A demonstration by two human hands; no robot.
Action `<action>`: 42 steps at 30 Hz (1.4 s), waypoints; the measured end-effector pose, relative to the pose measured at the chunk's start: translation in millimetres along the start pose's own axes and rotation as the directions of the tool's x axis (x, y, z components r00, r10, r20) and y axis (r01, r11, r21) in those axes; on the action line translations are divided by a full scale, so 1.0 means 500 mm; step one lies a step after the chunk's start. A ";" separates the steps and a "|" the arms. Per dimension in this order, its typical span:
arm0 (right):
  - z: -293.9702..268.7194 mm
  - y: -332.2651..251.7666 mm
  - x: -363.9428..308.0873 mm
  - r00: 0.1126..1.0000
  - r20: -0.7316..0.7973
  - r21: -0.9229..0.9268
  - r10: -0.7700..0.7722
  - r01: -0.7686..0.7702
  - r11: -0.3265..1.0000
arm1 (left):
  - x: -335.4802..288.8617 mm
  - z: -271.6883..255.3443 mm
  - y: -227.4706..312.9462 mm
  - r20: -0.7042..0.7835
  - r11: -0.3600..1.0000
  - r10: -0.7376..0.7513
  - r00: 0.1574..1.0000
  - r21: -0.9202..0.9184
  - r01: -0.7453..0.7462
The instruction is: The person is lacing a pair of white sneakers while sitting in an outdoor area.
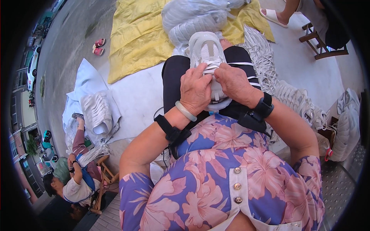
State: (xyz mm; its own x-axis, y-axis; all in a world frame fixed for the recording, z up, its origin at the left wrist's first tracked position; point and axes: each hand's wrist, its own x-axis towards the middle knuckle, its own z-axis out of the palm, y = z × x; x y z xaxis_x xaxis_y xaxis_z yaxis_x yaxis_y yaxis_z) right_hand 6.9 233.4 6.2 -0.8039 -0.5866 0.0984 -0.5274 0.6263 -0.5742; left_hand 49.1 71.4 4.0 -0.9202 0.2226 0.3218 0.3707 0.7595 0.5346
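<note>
A white-and-grey sneaker (205, 43) rests on my lap between my knees, its toe pointing away from me. My left hand (195, 87) is closed at the left side of the lacing, with thumb and forefinger pinching at the shoelace (211, 69). On the other side, my right hand (236, 84) pinches at the lacing too, its fingertips close to those of the left. A loose lace end (241, 63) lies across my dark right trouser leg. The fingers hide much of the tongue and the eyelets.
Bagged pale shoes (192, 21) lie beyond my knees on yellow sheeting (140, 38). A heap of white laces (259, 54) and a row of shoes (296, 102) are on the right. One co-worker (77, 181) sits at lower left; another person's leg (287, 13) is near a wooden stool (322, 44).
</note>
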 end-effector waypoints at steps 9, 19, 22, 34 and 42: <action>-0.004 0.002 0.010 0.997 0.077 0.001 -0.023 0.023 1.000 | 0.014 0.010 -0.003 0.045 1.000 0.019 0.999 0.005 -0.019; -0.062 0.026 0.020 0.984 0.174 0.227 -0.021 -0.019 0.974 | 0.037 0.006 -0.005 0.103 0.996 -0.017 0.995 -0.080 0.025; -0.095 0.035 0.005 0.996 0.011 0.099 -0.091 0.089 0.991 | 0.044 -0.032 0.002 0.091 0.998 -0.027 0.996 -0.059 0.033; -0.111 0.131 -0.021 0.876 -0.223 0.703 0.427 -0.159 0.694 | -0.112 -0.195 -0.231 0.108 0.871 -0.316 0.943 0.426 0.243; -0.117 0.090 -0.004 0.870 -0.238 0.735 0.431 -0.129 0.665 | 0.016 -0.064 -0.063 0.165 0.887 0.244 0.956 0.360 -0.289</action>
State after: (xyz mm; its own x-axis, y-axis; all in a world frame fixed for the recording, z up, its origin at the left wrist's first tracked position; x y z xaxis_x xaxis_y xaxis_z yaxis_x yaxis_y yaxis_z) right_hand -31.2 292.7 27.7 -0.9924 -0.1186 0.0316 -0.0452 0.1145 -0.9924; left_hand 34.0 29.6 14.8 -0.8098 0.4989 0.3088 0.5493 0.8296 0.1000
